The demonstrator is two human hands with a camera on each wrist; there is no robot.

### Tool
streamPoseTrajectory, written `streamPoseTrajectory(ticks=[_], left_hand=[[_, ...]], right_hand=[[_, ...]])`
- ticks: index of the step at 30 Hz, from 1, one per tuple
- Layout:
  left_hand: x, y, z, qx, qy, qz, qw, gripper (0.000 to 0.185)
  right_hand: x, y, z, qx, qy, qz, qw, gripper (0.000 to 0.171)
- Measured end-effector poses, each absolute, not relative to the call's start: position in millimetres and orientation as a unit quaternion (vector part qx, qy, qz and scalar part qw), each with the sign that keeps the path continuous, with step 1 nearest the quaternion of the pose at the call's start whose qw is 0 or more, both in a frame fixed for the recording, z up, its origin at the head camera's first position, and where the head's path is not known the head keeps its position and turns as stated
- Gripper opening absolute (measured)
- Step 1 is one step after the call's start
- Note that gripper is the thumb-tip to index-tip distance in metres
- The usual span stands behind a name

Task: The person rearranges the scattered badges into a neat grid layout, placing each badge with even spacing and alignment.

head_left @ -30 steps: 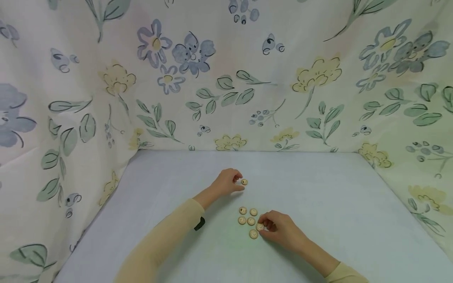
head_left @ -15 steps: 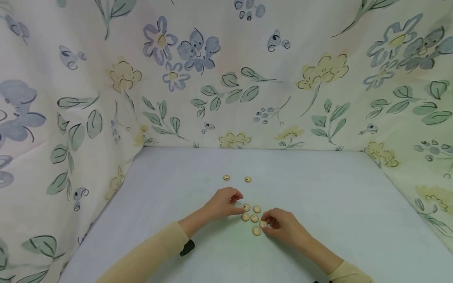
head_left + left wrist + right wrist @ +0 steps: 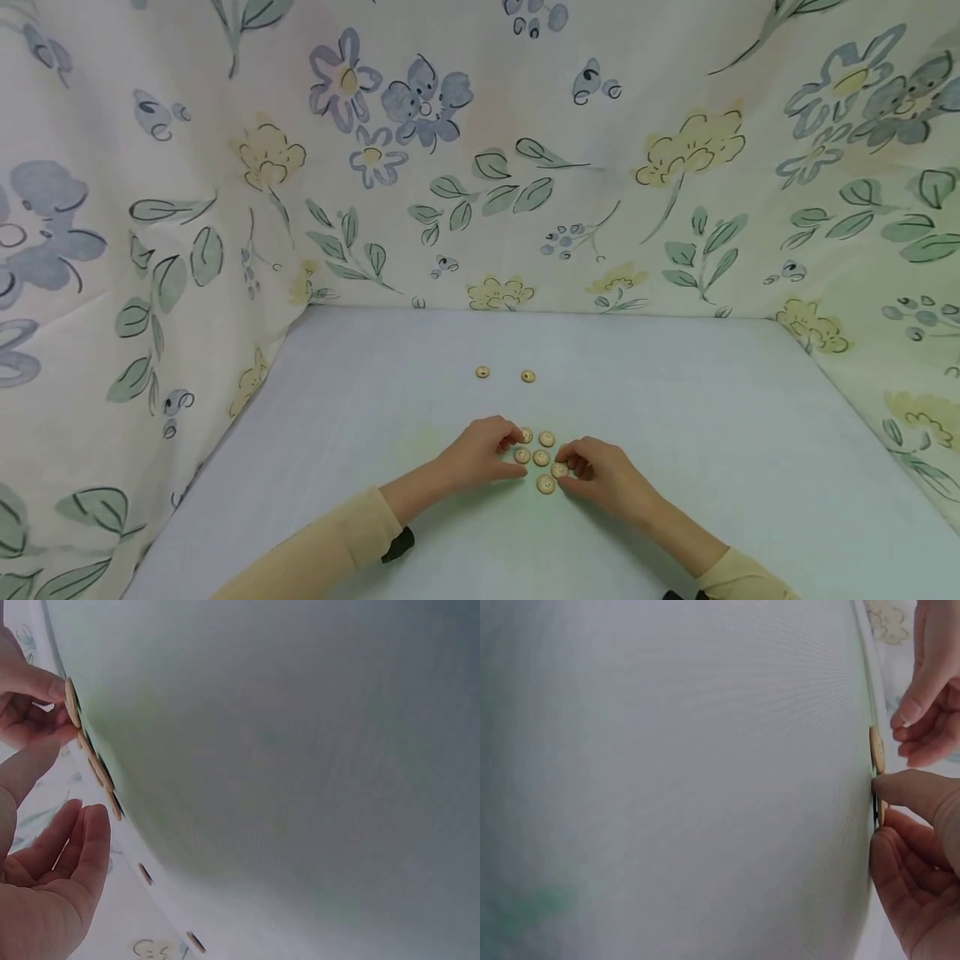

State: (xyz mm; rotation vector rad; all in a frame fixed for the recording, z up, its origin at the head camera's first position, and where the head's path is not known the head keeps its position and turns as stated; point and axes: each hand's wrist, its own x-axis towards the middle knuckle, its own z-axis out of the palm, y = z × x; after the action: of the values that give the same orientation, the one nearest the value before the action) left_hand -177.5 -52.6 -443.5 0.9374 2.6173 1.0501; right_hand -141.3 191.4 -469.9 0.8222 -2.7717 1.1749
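1. Wooden buttons [image 3: 541,457] are what I've got here: a little cluster of five sitting flat on the pale blue tabletop [image 3: 675,433], right in the middle between my hands.
2. My left hand [image 3: 480,450] is resting on the table at the cluster's left edge. The fingers are curled in, with the tips touching the two buttons on that side. I can't really tell if I'm pinching one or just nudging it.
3. My right hand [image 3: 603,475] is on the other side, with thumb and fingertips closed on the button at the lower right [image 3: 559,470]. In the right wrist view that button [image 3: 877,750] shows edge-on, right at my thumb tip.
4. The left wrist view shows the row of buttons [image 3: 94,761] edge-on too, with my left fingers [image 3: 82,844] loosely bent just beside them.
5. Two more buttons lie further back on the table, well apart from the cluster: one to the left [image 3: 482,372] and one to the right [image 3: 528,377], side by side.
6. Floral fabric [image 3: 480,167] hangs all around the table.
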Motion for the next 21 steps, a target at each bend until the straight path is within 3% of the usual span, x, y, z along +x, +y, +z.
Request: streamPoseTrajectory(ticks=[21], left_hand=[[-173, -44, -455, 0.333, 0.892, 0.299, 0.053, 0.027]], right_hand=[[-142, 191, -470, 0.267, -0.887, 0.376, 0.023, 0.022]])
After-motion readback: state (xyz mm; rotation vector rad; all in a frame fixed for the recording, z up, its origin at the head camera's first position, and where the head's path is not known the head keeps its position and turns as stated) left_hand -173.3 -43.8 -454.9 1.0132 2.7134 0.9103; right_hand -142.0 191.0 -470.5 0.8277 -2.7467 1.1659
